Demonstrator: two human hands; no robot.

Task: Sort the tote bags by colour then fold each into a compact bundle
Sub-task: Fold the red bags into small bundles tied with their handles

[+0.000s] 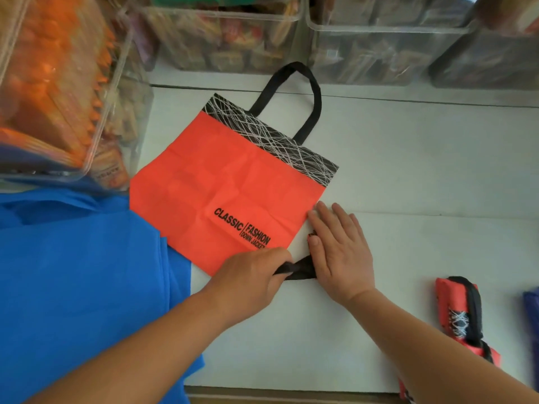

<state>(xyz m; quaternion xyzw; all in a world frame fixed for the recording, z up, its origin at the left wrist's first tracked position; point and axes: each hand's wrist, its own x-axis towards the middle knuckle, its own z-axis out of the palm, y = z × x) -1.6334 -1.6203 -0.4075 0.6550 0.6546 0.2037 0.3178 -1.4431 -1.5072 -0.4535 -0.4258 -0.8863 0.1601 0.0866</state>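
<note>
White tabletop [408, 176] fills the view, with clear bins lined up along its far edge. Close in, the left hand [250, 277] has its fingers curled tight round a black fabric strap [296, 269], gripping it just off the bag's near corner. The right hand [341, 252] lies flat beside it, fingers [323, 220] straight and close together, palm down over the strap's other end and touching the bag's right edge.

Outward from them, the orange-red tote bag [227, 182] lies spread flat and creased, set at an angle. It is printed "CLASSIC FASHION" in black, with a black band of white scribbled lines along its top and a black loop handle [316, 106] pointing towards the bins. A heap of blue fabric [81, 272] lies against its left edge. By the right forearm sits a folded orange-red bundle [446, 298] wrapped in black strap.

The tall clear plastic bin [115, 80] on the left holds orange packets. The two clear back bins [227, 16] hold brownish packets, too blurred to read.
</note>
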